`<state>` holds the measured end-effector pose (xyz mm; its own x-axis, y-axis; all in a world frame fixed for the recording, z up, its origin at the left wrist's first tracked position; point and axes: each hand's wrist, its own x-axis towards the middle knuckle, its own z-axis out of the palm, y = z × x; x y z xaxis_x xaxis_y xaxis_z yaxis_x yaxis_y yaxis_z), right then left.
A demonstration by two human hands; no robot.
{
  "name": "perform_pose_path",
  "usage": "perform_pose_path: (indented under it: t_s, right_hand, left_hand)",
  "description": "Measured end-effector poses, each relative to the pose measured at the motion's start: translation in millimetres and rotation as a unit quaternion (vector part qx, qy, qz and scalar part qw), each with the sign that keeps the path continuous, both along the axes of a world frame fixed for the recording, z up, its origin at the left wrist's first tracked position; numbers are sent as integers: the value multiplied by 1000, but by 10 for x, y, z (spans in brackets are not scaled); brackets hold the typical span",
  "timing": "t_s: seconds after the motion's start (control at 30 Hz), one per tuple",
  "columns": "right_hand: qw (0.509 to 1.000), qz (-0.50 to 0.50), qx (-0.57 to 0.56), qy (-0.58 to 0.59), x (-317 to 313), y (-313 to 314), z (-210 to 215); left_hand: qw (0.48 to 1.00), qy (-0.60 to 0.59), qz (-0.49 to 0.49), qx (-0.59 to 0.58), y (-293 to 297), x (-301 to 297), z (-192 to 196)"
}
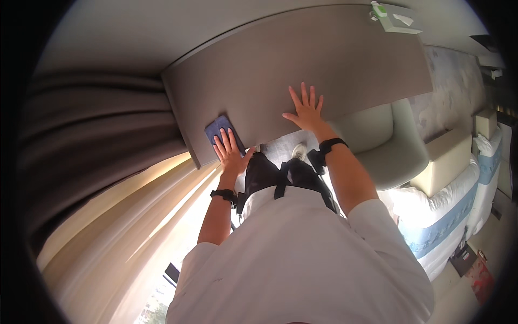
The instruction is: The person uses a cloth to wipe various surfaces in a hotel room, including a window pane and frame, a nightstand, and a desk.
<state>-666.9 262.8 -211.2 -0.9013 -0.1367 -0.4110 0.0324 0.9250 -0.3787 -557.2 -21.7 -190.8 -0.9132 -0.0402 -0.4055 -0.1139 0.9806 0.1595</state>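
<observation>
A dark blue cloth [218, 128] lies near the front left corner of a grey desk top [334, 59]. My left hand [230, 154] presses flat on the cloth with its fingers spread, partly covering it. My right hand [306, 110] rests flat on the bare desk surface near the front edge, fingers apart and holding nothing. Both wrists carry black bands.
A white tissue box [402, 22] with a green-topped bottle [379, 9] stands at the desk's far right. A pale armchair [388, 143] sits under the desk edge to the right. A bed [448, 210] lies at right; curtains [102, 135] hang at left.
</observation>
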Motion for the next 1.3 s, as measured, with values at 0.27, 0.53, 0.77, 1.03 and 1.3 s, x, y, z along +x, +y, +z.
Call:
perform_pose_path:
  t_s: [0.27,0.53,0.77,1.03,1.3]
  right_hand:
    - [998,-57,15,12,-111,908,88]
    - [993,-98,35,-51,-107,1319,130]
    - [987,-107,58,-102,-176,1269,321]
    - [990,-116,12,-74,-165,1290,358]
    - [992,-110,-1,-62,-217,1199,367]
  left_hand:
    - [997,-71,1,-15,-11,-90,-71]
    - [998,-27,-29,-45,-296,-894,-214]
    - [999,-9,-4,-49,-445,-2259,-237]
    - [1000,16,14,-22,-343,-2860,-320]
    - [998,16,-59,-18,-5,-2075,-180]
